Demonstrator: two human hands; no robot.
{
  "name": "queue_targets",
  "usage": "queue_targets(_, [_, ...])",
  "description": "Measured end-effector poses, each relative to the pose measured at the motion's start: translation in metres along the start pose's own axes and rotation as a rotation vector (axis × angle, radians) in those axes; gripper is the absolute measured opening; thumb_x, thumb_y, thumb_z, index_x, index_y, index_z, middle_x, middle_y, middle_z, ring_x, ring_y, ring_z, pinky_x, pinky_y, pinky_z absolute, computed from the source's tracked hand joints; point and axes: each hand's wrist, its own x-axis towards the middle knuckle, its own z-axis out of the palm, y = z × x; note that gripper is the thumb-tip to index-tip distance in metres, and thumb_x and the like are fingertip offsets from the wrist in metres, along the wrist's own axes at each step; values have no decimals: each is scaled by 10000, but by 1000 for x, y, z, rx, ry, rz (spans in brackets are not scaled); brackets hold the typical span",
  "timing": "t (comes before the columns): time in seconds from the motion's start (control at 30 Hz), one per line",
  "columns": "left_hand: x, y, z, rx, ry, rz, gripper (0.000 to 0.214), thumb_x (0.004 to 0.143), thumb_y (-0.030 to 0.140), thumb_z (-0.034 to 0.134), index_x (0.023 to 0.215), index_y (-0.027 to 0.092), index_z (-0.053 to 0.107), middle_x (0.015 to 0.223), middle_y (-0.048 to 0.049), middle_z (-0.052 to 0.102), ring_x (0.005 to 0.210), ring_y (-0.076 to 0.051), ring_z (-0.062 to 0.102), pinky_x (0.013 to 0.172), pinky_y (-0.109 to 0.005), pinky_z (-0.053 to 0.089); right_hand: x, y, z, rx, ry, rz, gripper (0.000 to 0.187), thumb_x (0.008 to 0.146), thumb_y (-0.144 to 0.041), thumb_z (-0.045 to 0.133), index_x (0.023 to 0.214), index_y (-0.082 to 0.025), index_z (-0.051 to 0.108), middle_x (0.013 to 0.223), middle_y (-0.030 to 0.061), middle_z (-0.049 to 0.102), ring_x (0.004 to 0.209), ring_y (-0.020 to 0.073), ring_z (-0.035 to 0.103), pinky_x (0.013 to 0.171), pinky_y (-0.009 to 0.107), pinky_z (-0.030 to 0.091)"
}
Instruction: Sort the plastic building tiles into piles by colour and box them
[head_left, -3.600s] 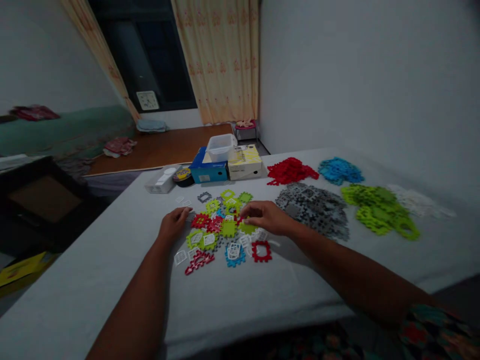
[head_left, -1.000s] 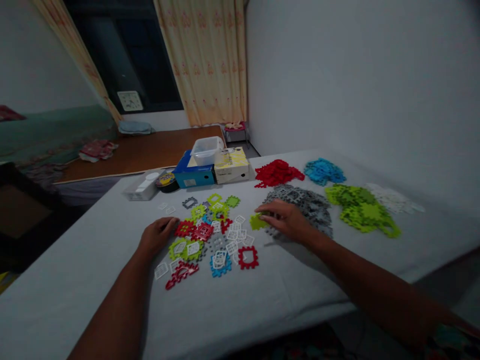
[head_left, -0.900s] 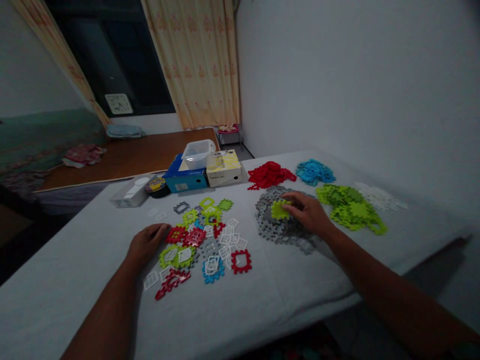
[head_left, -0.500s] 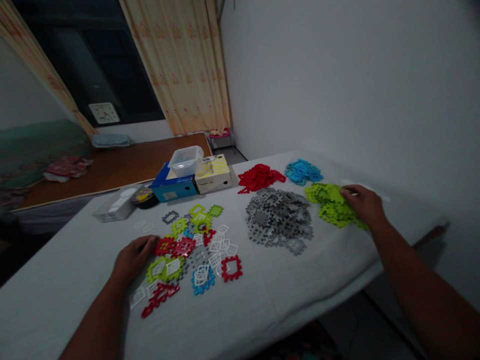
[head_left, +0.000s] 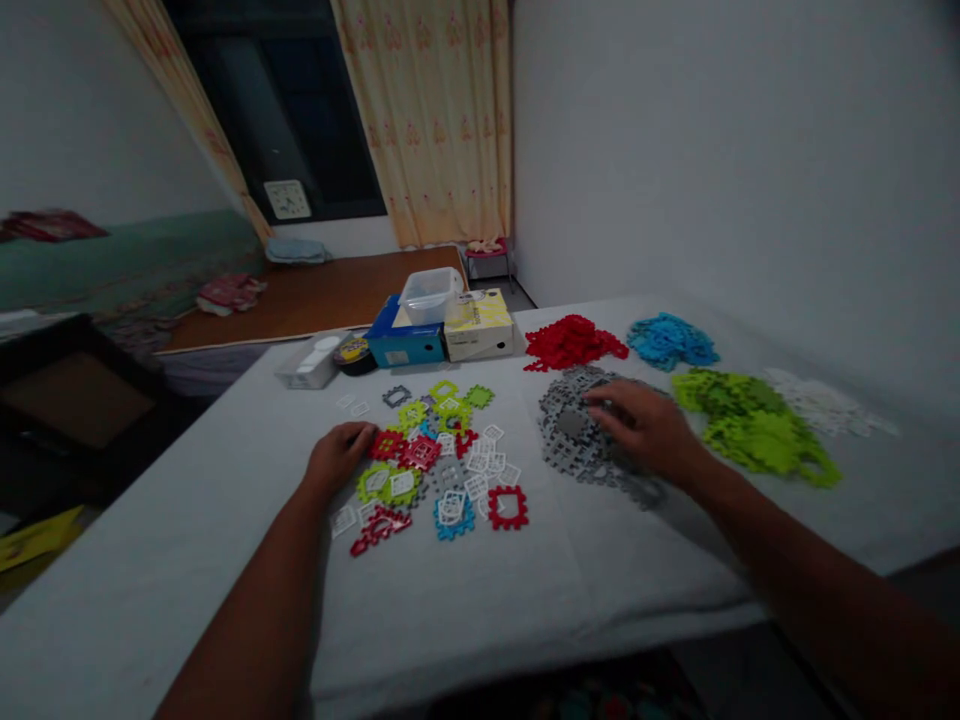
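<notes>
My left hand (head_left: 339,458) rests on the cloth with its fingers curled together, its fingertips beside a red window tile (head_left: 387,445) at the edge of a mixed spread of plastic interlocking tiles. That spread holds a red frame tile (head_left: 508,508), a blue tile (head_left: 454,518), green tiles (head_left: 390,484) and thin white lattice pieces (head_left: 487,462). Over the pile of grey tiles (head_left: 564,445) hovers my right hand (head_left: 645,425), slightly blurred, fingers bent and a little apart, with nothing visible in them. It covers the pile's right side.
Behind the grey pile lie a red pile (head_left: 574,342) and a blue pile (head_left: 673,340). To the right are a green pile (head_left: 757,425) and white pieces (head_left: 832,402). Boxes (head_left: 480,325), a clear tub (head_left: 430,295) and a tape roll (head_left: 355,355) stand at the back.
My right hand has left the green pile and moved left over the grey one, uncovering the white pieces. The left hand stays beside the red tile. The view has turned left.
</notes>
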Motion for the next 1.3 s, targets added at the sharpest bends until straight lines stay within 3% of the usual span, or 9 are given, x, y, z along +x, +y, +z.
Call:
queue_targets(0.13, [-3,2,1,-31,17,4,527,852,573,406,972,198,757,1045,-72,760,981,-249,667,862,-311,493,21,-50,65,111,-383,-211,214,950,-265,522,1075,-194,681,1023,75,717,857,173,670,765,288,509])
queue_targets(0.27, [-4,2,0,-80,20,6,509,852,559,416,974,201,758,1032,-59,765,967,-242,667,861,-307,494,41,-56,99,39,-458,-195,204,926,-209,542,1046,-182,704,1039,92,724,915,202,673,798,311,498])
queue_targets(0.37, [-2,-3,2,-101,24,11,505,852,571,429,975,209,759,1039,-58,766,975,-250,665,872,-319,493,46,-48,98,83,-442,-143,199,923,-208,545,1028,-189,713,1028,78,733,859,181,674,785,298,493])
queue_targets(0.53, [3,-12,7,-95,10,26,534,867,580,418,1009,191,755,1063,-74,760,996,-251,664,870,-306,486,33,-30,67,158,-358,-105,208,923,-243,538,1018,-195,718,990,68,738,811,167,666,760,289,493])
queue_targets(0.7, [-1,0,3,-37,8,18,532,872,561,398,997,188,756,1048,-72,761,978,-249,663,845,-301,480,37,-23,46,145,-223,2,221,917,-276,540,1025,-194,714,976,73,738,803,179,667,763,303,500])
queue_targets(0.9, [-5,4,1,-43,13,12,528,879,562,391,1013,199,750,1074,-70,757,1000,-245,655,871,-305,477,40,-41,79,43,-616,-144,325,842,-235,673,1165,-200,666,1140,110,695,903,222,673,829,339,501])
queue_targets(1.0, [-4,2,1,-75,12,14,529,885,558,391,1011,188,748,1053,-70,757,995,-239,654,877,-305,476,38,-49,101,10,-719,-155,418,782,-259,752,1183,-197,651,1179,130,667,1023,270,651,864,351,496])
queue_targets(1.17, [-3,2,1,-99,-6,36,523,890,547,402,984,168,749,1027,-89,755,966,-248,659,861,-322,476,42,-57,118,87,-712,-172,453,797,-176,723,1238,-165,622,1203,136,649,1012,237,646,874,332,486])
queue_targets(1.3, [-4,5,0,-108,3,39,488,874,528,427,935,172,756,992,-82,761,943,-249,658,843,-322,483,59,-61,127,127,-635,-199,319,864,-158,635,1181,-183,647,1145,101,673,945,196,648,863,325,478])
